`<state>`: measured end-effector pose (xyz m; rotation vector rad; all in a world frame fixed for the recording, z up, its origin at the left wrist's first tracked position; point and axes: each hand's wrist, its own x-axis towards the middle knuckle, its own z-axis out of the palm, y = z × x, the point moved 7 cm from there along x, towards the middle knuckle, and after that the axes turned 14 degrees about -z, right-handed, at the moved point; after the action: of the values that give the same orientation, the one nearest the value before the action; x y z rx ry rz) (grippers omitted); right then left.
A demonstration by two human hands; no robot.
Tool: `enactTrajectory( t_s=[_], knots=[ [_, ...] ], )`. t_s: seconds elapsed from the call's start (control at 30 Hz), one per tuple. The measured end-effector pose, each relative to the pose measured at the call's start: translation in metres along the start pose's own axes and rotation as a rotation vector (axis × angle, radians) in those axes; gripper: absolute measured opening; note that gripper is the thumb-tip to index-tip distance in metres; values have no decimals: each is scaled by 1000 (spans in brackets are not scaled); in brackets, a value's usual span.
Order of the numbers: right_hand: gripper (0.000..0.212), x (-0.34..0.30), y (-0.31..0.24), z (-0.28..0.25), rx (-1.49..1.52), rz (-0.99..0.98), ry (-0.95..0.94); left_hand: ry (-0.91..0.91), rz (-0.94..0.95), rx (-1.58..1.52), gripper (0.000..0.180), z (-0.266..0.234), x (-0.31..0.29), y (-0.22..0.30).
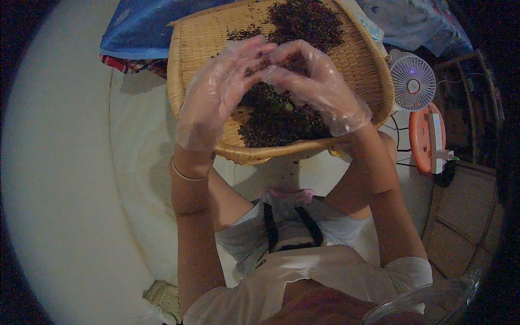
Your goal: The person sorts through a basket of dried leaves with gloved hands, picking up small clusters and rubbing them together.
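Both my hands wear clear plastic gloves and meet above a woven bamboo tray (389, 89). My left hand (227, 78) has its fingers bent inward, with dark bits near the fingertips. My right hand (319, 78) curls thumb and forefinger against the left fingertips. Whatever lies between the fingers is too small to name. Below them, a near heap of dark, crumbly dried plant bits (281, 124) spreads toward the tray's front rim, with a few paler green pieces in it. A second dark heap (309, 24) lies at the tray's far side.
A small white fan (413, 84) stands right of the tray, beside an orange stool (420, 132) bearing a white power strip (436, 138) with cables. Blue cloth (138, 27) hangs at the far left. A crumpled packet (163, 298) lies on the floor at lower left.
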<state>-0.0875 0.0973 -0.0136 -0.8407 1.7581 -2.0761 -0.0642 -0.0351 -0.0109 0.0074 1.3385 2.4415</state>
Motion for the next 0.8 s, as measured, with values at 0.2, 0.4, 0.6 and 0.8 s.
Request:
enactTrajectory(
  t_s=[0.2,0.4,0.6,0.8],
  knots=[
    [26,2,-22,12,-705,-527,-100,65,-42,199,45,12,-13,3],
    [22,2,-21,2,-462,-298,-70,51,-59,187,42,16,-13,5],
    [22,-3,-16,-2,7,-53,25,122,12,468,31,20,-10,7],
    [24,-5,-12,-1,117,119,15,191,273,764,20,22,-15,19]
  ],
)
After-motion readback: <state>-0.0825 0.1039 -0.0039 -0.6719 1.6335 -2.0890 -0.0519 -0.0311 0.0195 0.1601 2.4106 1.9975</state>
